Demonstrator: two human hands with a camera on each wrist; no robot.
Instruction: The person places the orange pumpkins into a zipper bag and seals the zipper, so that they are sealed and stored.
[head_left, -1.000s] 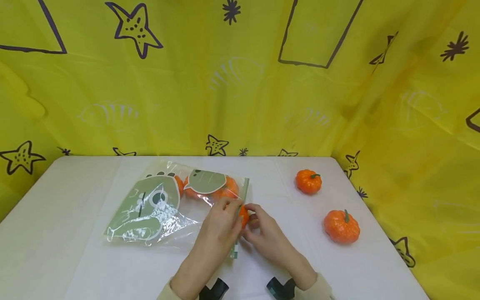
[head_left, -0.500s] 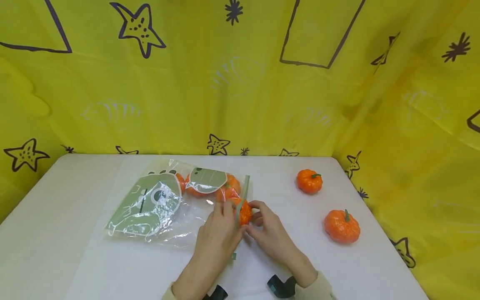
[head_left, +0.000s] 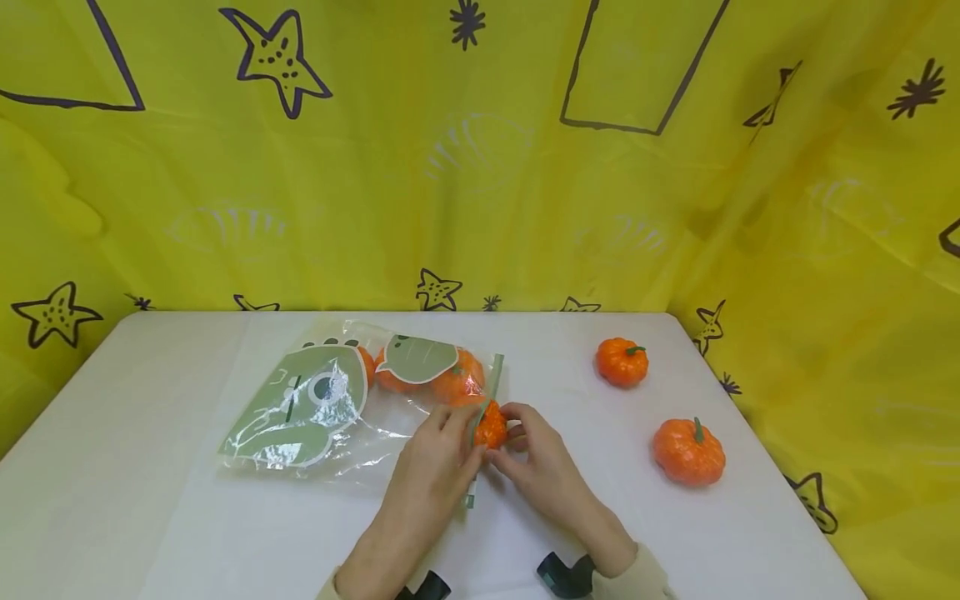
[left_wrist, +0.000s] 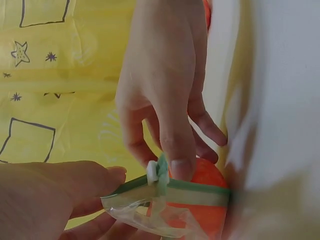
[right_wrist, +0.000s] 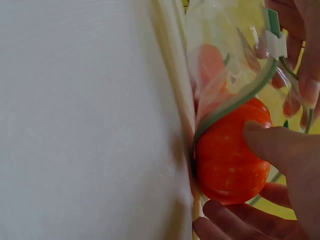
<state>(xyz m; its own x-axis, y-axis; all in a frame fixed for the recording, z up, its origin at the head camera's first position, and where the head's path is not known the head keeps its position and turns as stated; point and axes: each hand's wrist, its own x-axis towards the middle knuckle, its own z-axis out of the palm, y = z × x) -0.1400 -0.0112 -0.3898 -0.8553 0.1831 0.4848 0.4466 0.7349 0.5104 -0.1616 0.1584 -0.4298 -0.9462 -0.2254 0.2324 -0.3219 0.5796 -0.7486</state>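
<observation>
A clear zip bag (head_left: 390,467) with a green dinosaur print lies on the table, its green-edged mouth facing right. My left hand (head_left: 431,458) pinches the rim of that mouth near the white slider (left_wrist: 152,171). Between my hands, a small orange toy pumpkin (head_left: 492,427) sits in the opening, partly inside the bag. My right hand (head_left: 543,462) holds this pumpkin from the right, thumb on its side in the right wrist view, fingers (right_wrist: 235,220) below it. Several more orange pumpkins (head_left: 459,379) show through the film at the bag's far side.
Two loose toy pumpkins stand on the right of the white table (head_left: 585,533): one farther back (head_left: 622,362), one nearer (head_left: 688,452). A yellow curtain (head_left: 480,167) with drawn stars hangs behind the table and along its right side.
The bag has shifted slightly right. The held pumpkin shows more clearly at the bag's mouth than a second ago, when my left fingers covered more of it. Both hands stay close together.
</observation>
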